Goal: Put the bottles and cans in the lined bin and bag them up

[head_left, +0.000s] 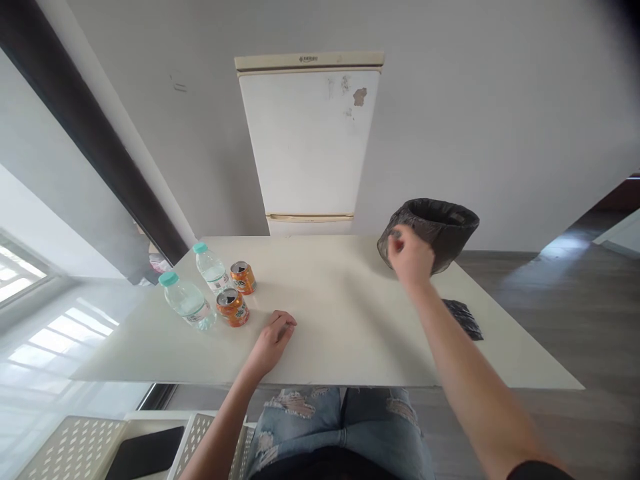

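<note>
My left hand (pixel 276 338) rests on the white table, its fingers loosely curled in with nothing visible in them. Just left of it stand two opened orange cans, the nearer can (pixel 233 307) and the farther can (pixel 243 277). Beside them are two clear bottles with teal caps, a near bottle (pixel 189 304) and a far bottle (pixel 212 269). My right hand (pixel 413 257) is raised in front of a bin lined with a black bag (pixel 445 240). Its fingers are bent together and slightly blurred; a small dark patch shows between them, which I cannot make out.
A folded black plastic bag (pixel 463 319) lies on the right of the table (pixel 320 300), beneath my right forearm. Behind the table stands a white fridge (pixel 310 140). White perforated baskets (pixel 70 447) with a dark flat object (pixel 145 453) sit below the front left edge.
</note>
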